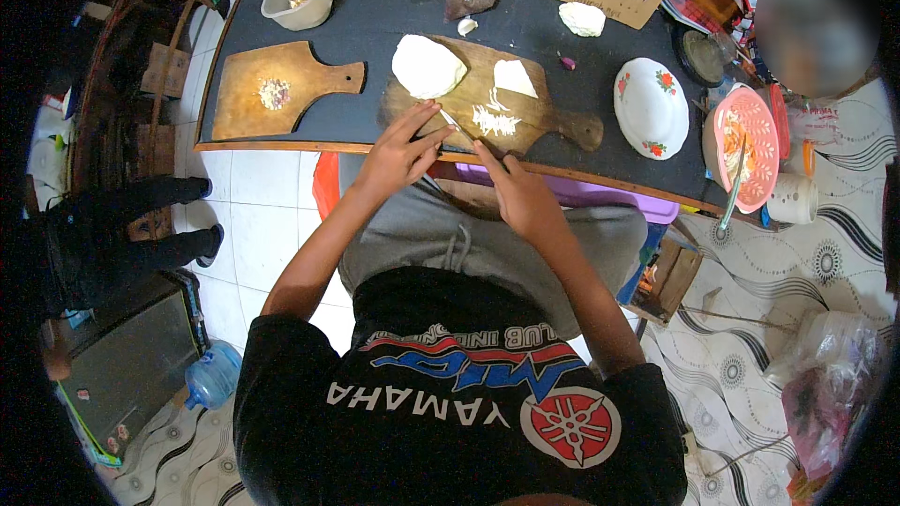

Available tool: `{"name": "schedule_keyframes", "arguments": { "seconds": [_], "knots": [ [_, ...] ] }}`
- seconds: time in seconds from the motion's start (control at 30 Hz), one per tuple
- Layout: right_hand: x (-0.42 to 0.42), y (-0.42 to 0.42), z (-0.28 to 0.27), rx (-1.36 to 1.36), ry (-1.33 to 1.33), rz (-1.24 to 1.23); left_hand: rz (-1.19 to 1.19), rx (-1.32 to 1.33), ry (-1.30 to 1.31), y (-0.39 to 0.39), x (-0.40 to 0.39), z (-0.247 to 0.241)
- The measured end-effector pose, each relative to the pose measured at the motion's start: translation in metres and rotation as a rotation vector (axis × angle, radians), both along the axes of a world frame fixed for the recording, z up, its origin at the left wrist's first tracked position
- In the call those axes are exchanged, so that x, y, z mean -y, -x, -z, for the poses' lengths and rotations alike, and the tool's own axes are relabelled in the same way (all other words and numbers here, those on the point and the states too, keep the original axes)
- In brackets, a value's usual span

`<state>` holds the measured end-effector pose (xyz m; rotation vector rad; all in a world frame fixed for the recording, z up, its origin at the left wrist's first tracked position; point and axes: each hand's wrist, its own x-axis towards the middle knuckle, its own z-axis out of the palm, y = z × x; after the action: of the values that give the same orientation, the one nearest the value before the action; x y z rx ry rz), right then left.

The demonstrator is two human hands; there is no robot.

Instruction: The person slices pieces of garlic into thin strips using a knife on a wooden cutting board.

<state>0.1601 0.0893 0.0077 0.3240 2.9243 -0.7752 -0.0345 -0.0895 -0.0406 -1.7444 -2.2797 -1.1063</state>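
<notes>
A wooden cutting board (545, 77) lies before me, with a large pale white vegetable chunk (427, 68), a smaller flat slice (515, 78) and a small pile of thin white strips (495, 120) on it. My right hand (517, 193) is closed around the handle of a knife (457, 128), whose blade points up and left over the board's near edge. My left hand (402, 153) is by the blade and the near side of the large chunk, its fingertips close to the knife; whether it grips anything is unclear.
A second cutting board (242, 112) at left bears chopped bits (273, 93). Around lie a plastic tub (271, 3), a bagged brown substance (470, 0), a garlic clove (467, 27), another white piece (582, 19), a floral plate (651, 109) and a pink basket (763, 154) with shreds and a utensil.
</notes>
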Motion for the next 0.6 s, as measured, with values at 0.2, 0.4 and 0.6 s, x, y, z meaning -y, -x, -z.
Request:
{"name": "schedule_keyframes", "arguments": {
  "seconds": [0.2,0.4,0.6],
  "knots": [
    [0.003,0.005,0.005,-0.034,-0.021,-0.022,-0.055,0.016,-0.027,-0.002,0.0,0.002],
    [0.0,-0.019,0.0,-0.103,0.007,0.003,-0.043,0.019,-0.013,-0.006,-0.001,0.001],
    [0.004,-0.014,0.006,-0.094,0.018,0.024,-0.022,-0.012,0.02,-0.005,0.001,-0.004]
  ]
}}
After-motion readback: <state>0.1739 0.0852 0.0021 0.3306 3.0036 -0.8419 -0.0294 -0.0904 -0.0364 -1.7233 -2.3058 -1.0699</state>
